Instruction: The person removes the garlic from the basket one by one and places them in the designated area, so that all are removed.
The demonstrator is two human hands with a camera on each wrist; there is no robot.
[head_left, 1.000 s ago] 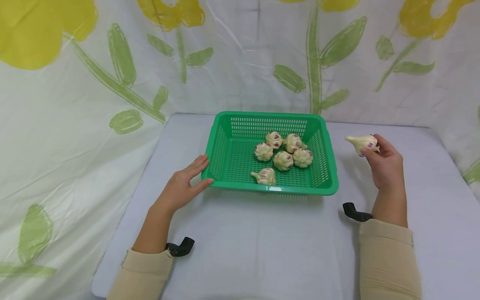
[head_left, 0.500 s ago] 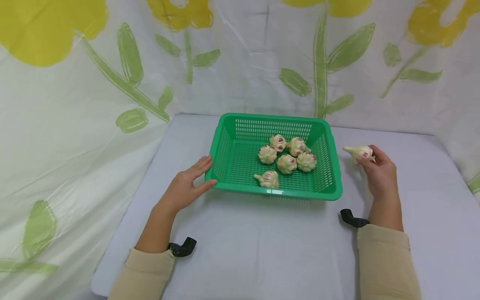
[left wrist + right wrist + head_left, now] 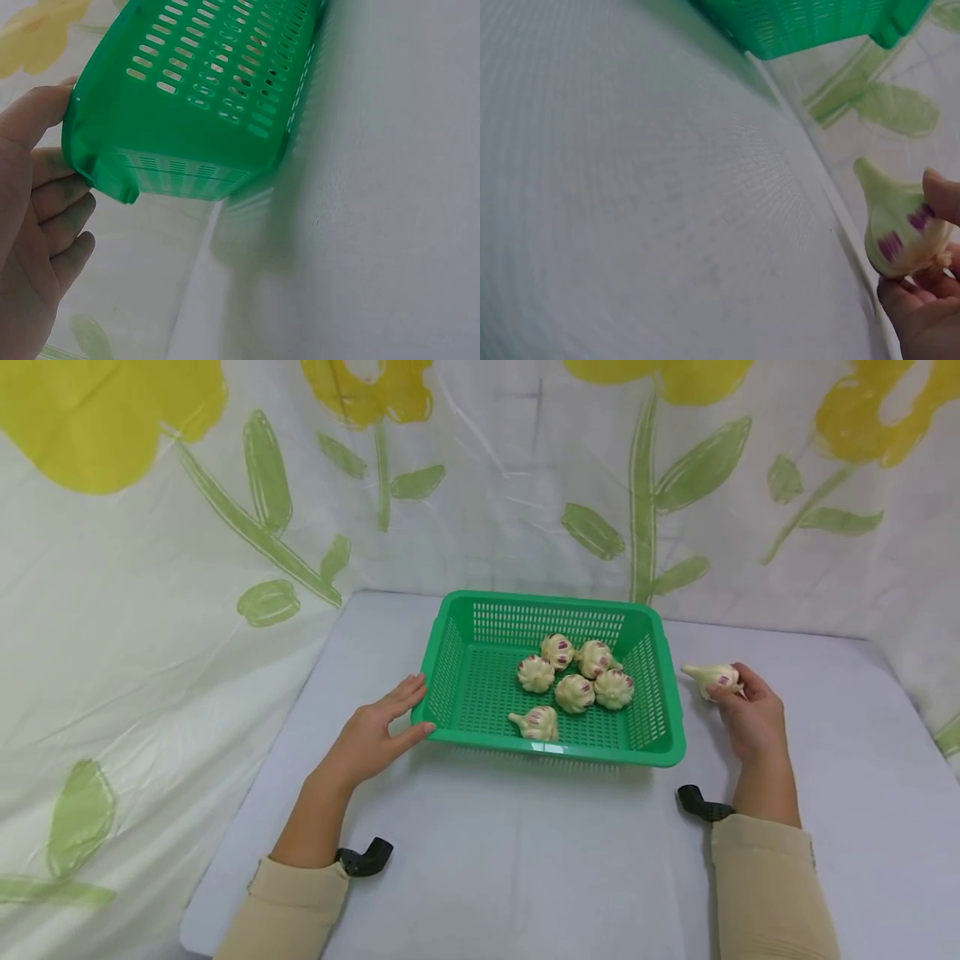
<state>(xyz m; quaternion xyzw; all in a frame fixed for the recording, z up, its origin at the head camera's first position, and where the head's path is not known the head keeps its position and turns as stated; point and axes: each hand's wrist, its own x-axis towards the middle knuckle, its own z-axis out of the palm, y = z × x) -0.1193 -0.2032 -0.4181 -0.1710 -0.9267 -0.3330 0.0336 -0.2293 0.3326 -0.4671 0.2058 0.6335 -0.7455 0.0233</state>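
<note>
In the head view a green plastic basket (image 3: 438, 735) holds several garlic bulbs (image 3: 574, 693), cream with purple patches. Most cluster toward its right half; one bulb (image 3: 538, 723) lies near the front wall. My left hand (image 3: 367, 739) rests at the basket's front left corner, thumb on the front rim and fairly straight fingers along the left side. To the right of the basket, my right hand (image 3: 753, 714) pinches another garlic bulb (image 3: 900, 225) between thumb and fingers, its stem pointing left toward the basket. The right wrist view shows the thumb on the bulb's side and fingers beneath.
The basket stands on a white table (image 3: 510, 852). Behind the table hangs a white curtain (image 3: 495, 527) printed with yellow flowers and green leaves. Each wrist carries a small black camera mount, the left one (image 3: 366, 858) and the right one (image 3: 703, 804).
My right hand has come lower and slightly left toward the basket, with the garlic bulb still pinched. The left hand keeps its place at the basket corner. The head view has shifted slightly.
</note>
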